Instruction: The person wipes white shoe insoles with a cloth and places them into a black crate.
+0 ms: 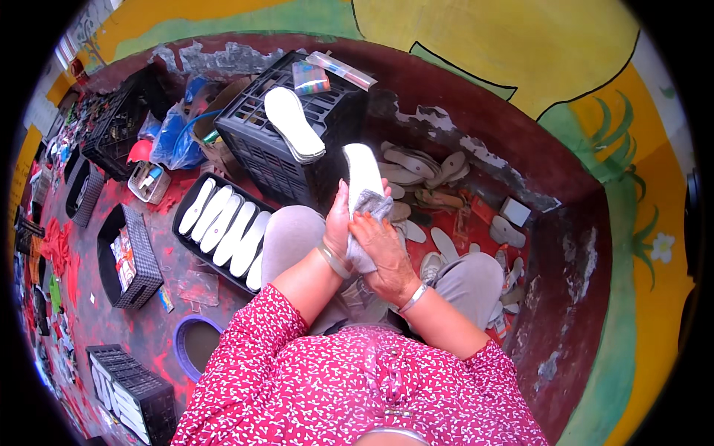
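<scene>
A white shoe insole [360, 165] stands up between my two hands, above my lap. My left hand [338, 227] is closed along its left side and supports it. A grey cloth [373, 204] wraps round the insole's lower part. My right hand [384, 251] presses that cloth against the insole, with the fingers bent over it. The insole's lower end is hidden by the cloth and hands. Ahead, a stack of white insoles [291, 125] lies on an upturned black plastic crate [256, 160]. By my left knee, more white insoles [221, 221] stand in a row in a black tray [183, 243].
Loose soles [416, 165] and a small white box [515, 211] lie by the wall on the right. To the left are a grey woven basket [140, 256], a purple-rimmed bucket [181, 343], and a dark crate of white pieces [152, 394]. Plastic packets [311, 77] rest on the upturned crate.
</scene>
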A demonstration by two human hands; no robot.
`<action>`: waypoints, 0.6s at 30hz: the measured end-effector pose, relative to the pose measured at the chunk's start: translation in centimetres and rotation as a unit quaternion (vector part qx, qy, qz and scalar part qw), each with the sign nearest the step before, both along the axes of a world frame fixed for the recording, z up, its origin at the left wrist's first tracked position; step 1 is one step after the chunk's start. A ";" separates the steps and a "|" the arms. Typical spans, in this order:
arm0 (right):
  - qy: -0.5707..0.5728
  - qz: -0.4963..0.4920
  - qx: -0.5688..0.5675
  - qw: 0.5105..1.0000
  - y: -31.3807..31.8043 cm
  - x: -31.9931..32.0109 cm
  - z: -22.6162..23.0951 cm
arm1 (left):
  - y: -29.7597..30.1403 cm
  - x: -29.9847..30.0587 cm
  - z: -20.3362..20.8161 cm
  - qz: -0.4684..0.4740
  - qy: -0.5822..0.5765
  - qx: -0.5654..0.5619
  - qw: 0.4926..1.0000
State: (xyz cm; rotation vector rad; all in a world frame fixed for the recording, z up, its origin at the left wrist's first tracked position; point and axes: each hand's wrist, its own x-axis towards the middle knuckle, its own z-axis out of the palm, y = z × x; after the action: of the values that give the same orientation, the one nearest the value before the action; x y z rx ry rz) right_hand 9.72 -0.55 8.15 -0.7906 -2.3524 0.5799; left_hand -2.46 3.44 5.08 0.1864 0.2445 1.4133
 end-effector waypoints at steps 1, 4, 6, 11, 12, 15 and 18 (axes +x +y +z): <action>0.001 -0.012 0.012 1.000 0.3 0.1 0.2 | -0.1 0.1 -0.1 -0.036 -0.014 0.031 0.999; 0.025 -0.069 0.062 0.995 1.8 0.1 0.7 | -1.6 1.0 0.8 -0.134 -0.049 0.021 0.990; 0.025 -0.114 0.076 0.990 3.4 0.1 0.7 | -1.9 2.0 2.1 -0.110 -0.037 0.002 0.993; 0.035 -0.148 0.054 0.987 6.7 0.7 -1.4 | -1.5 2.6 1.3 -0.112 0.006 0.014 0.994; 0.046 -0.143 0.051 0.987 6.7 0.4 -1.6 | -1.4 2.5 1.3 -0.096 0.011 0.015 0.995; 0.061 -0.034 0.031 0.997 3.2 -0.2 -1.3 | -0.5 0.5 -0.6 -0.068 -0.022 -0.016 0.997; 0.044 -0.008 0.029 0.999 -0.1 -0.5 -1.0 | 0.5 -0.2 -0.4 -0.010 -0.017 0.004 1.000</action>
State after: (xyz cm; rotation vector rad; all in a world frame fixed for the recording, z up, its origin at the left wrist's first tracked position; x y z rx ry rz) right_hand 9.18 -0.67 7.17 -0.7419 -2.2699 0.5264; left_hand -2.69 3.98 4.68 0.1707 0.2071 1.3967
